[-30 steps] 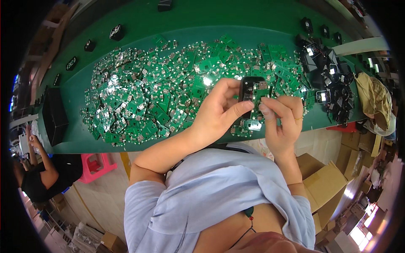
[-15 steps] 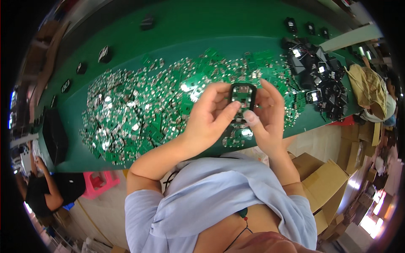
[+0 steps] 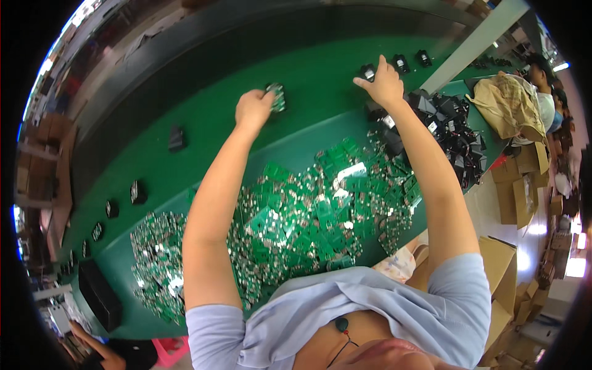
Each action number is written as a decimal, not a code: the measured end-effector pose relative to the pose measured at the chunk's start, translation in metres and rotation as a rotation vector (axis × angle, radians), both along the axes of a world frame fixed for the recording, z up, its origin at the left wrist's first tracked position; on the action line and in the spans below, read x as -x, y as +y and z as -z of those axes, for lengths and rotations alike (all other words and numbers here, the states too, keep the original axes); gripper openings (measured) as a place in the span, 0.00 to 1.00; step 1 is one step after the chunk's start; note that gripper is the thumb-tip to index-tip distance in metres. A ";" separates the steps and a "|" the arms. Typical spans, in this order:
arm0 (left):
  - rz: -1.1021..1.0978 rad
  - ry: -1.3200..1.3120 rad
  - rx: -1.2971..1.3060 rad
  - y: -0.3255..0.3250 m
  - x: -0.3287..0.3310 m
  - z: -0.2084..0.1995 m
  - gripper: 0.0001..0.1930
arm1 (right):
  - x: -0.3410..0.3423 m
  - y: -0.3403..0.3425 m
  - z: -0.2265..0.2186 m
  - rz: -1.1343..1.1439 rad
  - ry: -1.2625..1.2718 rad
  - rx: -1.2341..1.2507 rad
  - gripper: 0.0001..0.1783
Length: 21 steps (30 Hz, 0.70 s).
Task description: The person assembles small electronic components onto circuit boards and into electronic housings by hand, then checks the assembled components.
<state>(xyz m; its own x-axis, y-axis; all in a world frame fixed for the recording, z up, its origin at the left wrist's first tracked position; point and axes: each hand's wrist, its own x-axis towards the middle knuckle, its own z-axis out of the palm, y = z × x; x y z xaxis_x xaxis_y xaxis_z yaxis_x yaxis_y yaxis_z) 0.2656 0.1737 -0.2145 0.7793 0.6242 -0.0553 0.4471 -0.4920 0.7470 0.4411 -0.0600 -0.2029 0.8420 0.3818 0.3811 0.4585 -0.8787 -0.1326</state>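
Observation:
At the far green strip, my left hand (image 3: pixel 253 111) pinches a black housing with a green circuit board (image 3: pixel 278 97) in it. My right hand (image 3: pixel 386 85) is stretched out to the far right with thumb and fingers spread. Close beside its thumb sits a black housing (image 3: pixel 368 72); the hand does not grip it, and contact is hard to judge. Two similar black housings (image 3: pixel 401 63) stand just beyond that hand. Between my arms and body, a wide heap of loose green circuit boards (image 3: pixel 296 216) covers the green table.
A pile of black housings (image 3: pixel 453 126) lies to the right, partly behind my right forearm. More housings (image 3: pixel 137 192) stand spaced along the strip at left, near a long black box (image 3: pixel 98 295). A pale post (image 3: pixel 475 46) rises at far right; cardboard boxes (image 3: pixel 515 185) stand below.
Both hands were together over the heap, holding the housing with its board. My left hand has carried it to the far strip; my right hand has let go and reached far right.

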 end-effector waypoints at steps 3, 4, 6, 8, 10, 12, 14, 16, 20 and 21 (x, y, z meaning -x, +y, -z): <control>0.003 0.031 0.083 0.039 -0.001 0.038 0.18 | -0.041 0.008 0.004 0.151 0.349 0.236 0.54; -0.046 0.053 0.011 0.038 0.003 0.040 0.20 | -0.047 0.008 0.001 0.150 0.454 0.276 0.45; -0.076 0.070 -0.067 0.026 0.010 0.039 0.21 | -0.055 0.004 0.009 0.023 0.363 0.251 0.31; -0.189 -0.225 -0.609 0.014 0.025 0.032 0.26 | -0.027 0.014 0.001 -0.181 0.164 0.192 0.22; 0.005 -0.411 -0.333 -0.015 0.040 -0.003 0.30 | 0.025 0.018 -0.017 -0.511 0.127 -0.094 0.22; 0.175 -0.474 0.196 -0.052 0.059 -0.024 0.32 | 0.091 0.013 -0.037 -0.759 0.124 -0.131 0.27; 0.397 -0.346 0.689 -0.078 0.094 -0.048 0.26 | 0.154 0.000 -0.055 -1.016 0.172 -0.165 0.30; 0.499 -0.228 0.645 -0.089 0.127 -0.053 0.20 | 0.202 -0.021 -0.059 -1.000 0.123 -0.143 0.29; 0.442 -0.294 0.190 -0.111 0.181 -0.048 0.16 | 0.250 -0.047 -0.046 -0.884 0.440 -0.387 0.24; 0.442 -0.284 0.069 -0.117 0.192 -0.047 0.16 | 0.258 -0.050 -0.044 -0.843 0.509 -0.471 0.21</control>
